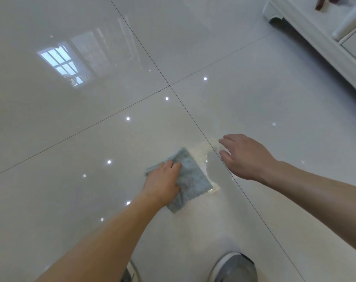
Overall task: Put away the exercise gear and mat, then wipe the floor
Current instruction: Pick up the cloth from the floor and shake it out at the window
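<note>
**A:** What does the head camera show?

**B:** Looking down at a glossy pale tiled floor [193, 47]. The left hand [165, 182] presses flat on a light blue cleaning cloth [190, 178], fingers spread and resting on it rather than curled round it. That suits wiping: the palm pins the cloth to the tile.

**A:** And the other hand?

**B:** The right hand [247, 156] hovers just beside the cloth, fingers apart, holding nothing. It seems held out for balance. Between the hands lies a wet patch [205, 157], touching the cloth's far edge, near a grout line.

**A:** Any exercise gear or mat?

**B:** None in view; judging by that, only the wiping is left.

**A:** What is hard to make out?

**B:** Two grey shoes [234, 268] are cut off at the bottom edge. White furniture [315, 35] at the top right is cropped, and a dark object on it is too blurred to name.
</note>
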`<state>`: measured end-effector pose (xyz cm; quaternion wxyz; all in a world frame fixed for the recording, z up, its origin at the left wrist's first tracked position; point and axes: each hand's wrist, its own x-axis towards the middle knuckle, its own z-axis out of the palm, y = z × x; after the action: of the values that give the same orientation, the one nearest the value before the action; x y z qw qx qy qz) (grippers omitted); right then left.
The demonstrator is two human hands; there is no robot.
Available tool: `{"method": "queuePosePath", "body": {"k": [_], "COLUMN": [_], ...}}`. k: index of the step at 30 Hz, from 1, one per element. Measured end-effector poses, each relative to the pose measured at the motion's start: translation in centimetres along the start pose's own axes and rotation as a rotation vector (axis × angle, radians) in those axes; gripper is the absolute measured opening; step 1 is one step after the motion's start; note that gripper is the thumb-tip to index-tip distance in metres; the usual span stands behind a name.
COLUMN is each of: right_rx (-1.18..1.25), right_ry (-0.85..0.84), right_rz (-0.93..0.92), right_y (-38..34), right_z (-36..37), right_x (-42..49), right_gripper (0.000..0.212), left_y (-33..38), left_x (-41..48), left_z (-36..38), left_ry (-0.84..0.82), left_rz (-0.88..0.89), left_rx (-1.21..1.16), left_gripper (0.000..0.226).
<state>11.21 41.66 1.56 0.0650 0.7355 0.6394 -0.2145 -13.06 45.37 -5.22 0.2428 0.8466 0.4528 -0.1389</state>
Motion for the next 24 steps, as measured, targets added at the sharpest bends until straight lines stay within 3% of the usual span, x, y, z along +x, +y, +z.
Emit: {"method": "queuePosePath", "body": {"k": [8, 24], "right_rx": [-0.009, 0.000], "right_ry": [0.004, 0.018], "right_rz": [-0.006, -0.016], "right_y": [0.5, 0.2], "right_z": [0.2, -0.4], "right_x": [0.2, 1.8], "right_gripper": [0.036, 0.034], "left_y": [0.0, -0.8], "left_x": [0.6, 2.4], "left_z": [-0.7, -4.6], "left_ry": [-0.057, 0.119], "left_rz": [-0.011, -0.076], "left_rx": [0.030, -0.169], "left_gripper": [0.032, 0.022]}}
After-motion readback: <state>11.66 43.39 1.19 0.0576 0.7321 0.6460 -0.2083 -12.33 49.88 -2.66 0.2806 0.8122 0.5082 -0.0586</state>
